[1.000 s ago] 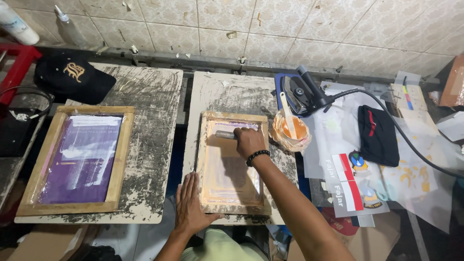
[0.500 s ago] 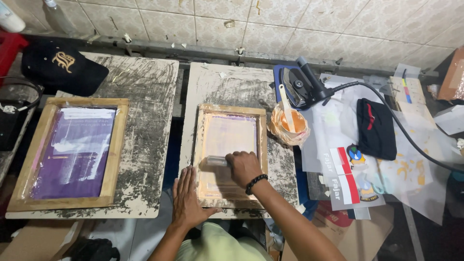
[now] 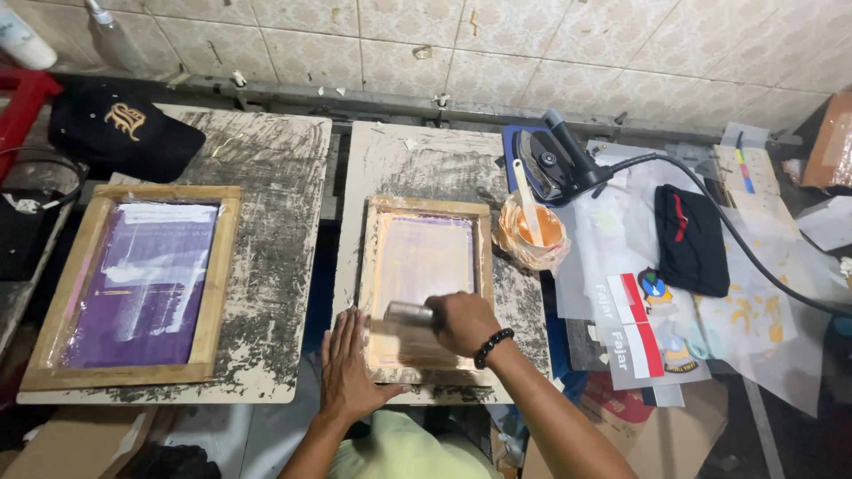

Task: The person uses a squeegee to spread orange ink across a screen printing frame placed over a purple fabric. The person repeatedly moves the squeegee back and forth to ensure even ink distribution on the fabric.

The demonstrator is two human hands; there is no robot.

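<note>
Two wooden-framed printing screens on ink-stained boards. Left: idle purple-mesh screen (image 3: pixel 142 284). Centre: pale-mesh wooden frame (image 3: pixel 424 282), left hand (image 3: pixel 351 368) pressed flat and open at its near corner; right hand (image 3: pixel 461 321) clenched round grey squeegee (image 3: pixel 410 312) on the mesh. Right: orange ink tub (image 3: pixel 532 232). Risk: frame could shift if pressure slackens, smearing the print.

Behind the counter (image 3: pixel 266 177) we see a wall (image 3: pixel 550 44) of pale tiles with a faint pattern and some chipped spots. A metal rail (image 3: pixel 373 96) runs along the far edge of the counter. The boards of the counter are grey and stained with dark smears. The light is even and soft.
</note>
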